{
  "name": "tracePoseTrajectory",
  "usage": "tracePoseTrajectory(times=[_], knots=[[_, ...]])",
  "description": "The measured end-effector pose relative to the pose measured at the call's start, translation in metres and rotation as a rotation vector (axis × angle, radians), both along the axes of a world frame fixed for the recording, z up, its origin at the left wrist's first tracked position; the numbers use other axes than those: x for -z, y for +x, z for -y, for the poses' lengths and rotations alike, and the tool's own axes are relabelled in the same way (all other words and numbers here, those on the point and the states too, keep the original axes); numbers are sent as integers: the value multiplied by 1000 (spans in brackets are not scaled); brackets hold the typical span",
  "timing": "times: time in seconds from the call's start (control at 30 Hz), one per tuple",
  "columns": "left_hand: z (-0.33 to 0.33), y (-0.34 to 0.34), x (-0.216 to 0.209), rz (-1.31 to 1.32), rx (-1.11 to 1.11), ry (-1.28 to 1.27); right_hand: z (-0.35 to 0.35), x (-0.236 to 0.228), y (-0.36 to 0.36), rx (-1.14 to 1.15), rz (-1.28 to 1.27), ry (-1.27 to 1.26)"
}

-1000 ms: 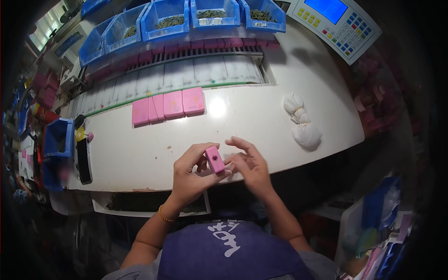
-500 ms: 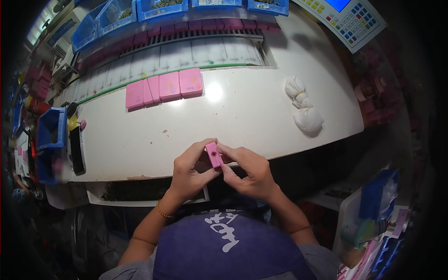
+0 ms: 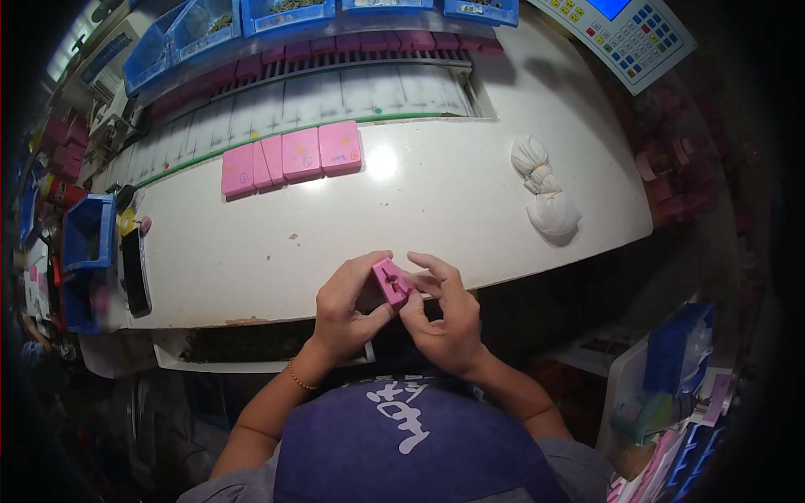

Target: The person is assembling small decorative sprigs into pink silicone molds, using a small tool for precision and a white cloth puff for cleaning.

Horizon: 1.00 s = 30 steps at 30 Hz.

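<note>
Between my two hands, just off the table's front edge, is a small pink rubber mould (image 3: 391, 282). Its top face shows a dark split with a gap in the middle. My left hand (image 3: 342, 300) is closed on the left side of the mould, thumb low and fingers along the far end. My right hand (image 3: 449, 325) pinches the right side with its thumb, while the index finger is raised off it. The right fingers behind the mould are partly hidden. A row of several pink moulds (image 3: 303, 157) lies farther back on the table.
Blue bins (image 3: 288, 14) with small parts stand at the back above a slotted rack (image 3: 335, 63). A tied white cloth bundle (image 3: 549, 197) lies right; a keypad device (image 3: 641, 38) sits at the back right. A dark phone-like slab (image 3: 136, 272) lies left, beside another blue bin (image 3: 90, 230).
The mould has tilted and its split has widened, where a round hole showed before. My right index finger has lifted away from its far end.
</note>
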<state>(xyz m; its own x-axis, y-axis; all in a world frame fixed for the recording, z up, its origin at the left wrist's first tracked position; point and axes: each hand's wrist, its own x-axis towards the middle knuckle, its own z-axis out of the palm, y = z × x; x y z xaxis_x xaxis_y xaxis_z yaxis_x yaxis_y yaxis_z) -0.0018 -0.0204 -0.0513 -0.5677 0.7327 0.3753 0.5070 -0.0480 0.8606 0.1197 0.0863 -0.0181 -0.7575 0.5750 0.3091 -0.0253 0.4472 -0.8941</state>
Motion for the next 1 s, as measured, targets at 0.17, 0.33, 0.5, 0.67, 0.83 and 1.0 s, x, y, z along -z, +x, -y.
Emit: tracePoseTrajectory(times=[0.17, 0.33, 0.5, 0.67, 0.83, 1.0], knots=[[1, -1, 4, 30, -8, 17, -16, -18, -1, -140, 40, 5], [0, 0, 3, 69, 2, 28, -26, -27, -4, -225, 129, -129], [0, 0, -2, 41, 4, 2, -27, -26, -6, -246, 89, -98], [-4, -8, -17, 4, 80, -59, -50, -42, -7, -400, 258, 54], [-7, -19, -28, -9, 204, -120, -80, -55, -11, -640, 449, -111], [-10, -24, -31, -49, 298, -161, -90, -61, -19, -726, 591, -17]])
